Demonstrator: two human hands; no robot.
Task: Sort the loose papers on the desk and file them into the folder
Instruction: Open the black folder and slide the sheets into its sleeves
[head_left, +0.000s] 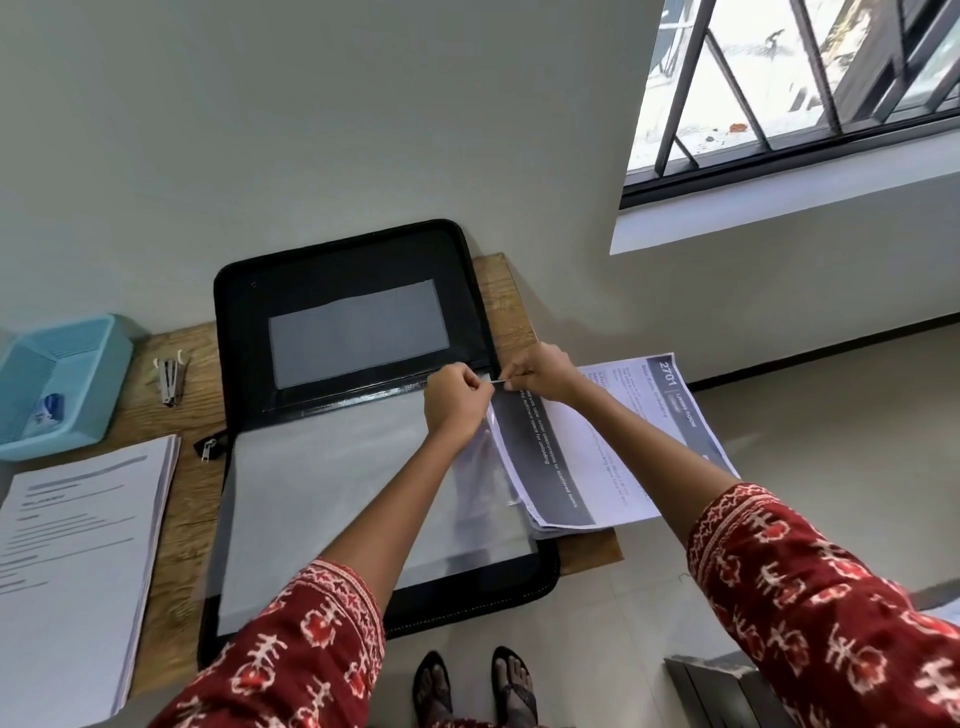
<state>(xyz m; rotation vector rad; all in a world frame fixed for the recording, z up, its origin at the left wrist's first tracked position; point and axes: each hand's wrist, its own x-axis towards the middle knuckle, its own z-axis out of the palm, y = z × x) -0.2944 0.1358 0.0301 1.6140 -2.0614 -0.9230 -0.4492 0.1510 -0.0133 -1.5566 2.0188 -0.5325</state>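
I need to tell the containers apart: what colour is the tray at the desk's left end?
Light blue tray, clearest in the head view, left of the black folder.

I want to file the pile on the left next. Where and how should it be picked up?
Take the paper stack by its right long edge, coming from the folder side. That edge lies free on the bare desk, so fingers can probably slide under it, whereas its left side runs out of view.

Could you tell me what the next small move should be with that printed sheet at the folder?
Probably slide the printed sheet into the clear sleeve: the left hand and right hand pinch at its top corner by the folder spine, apparently parting the opening.
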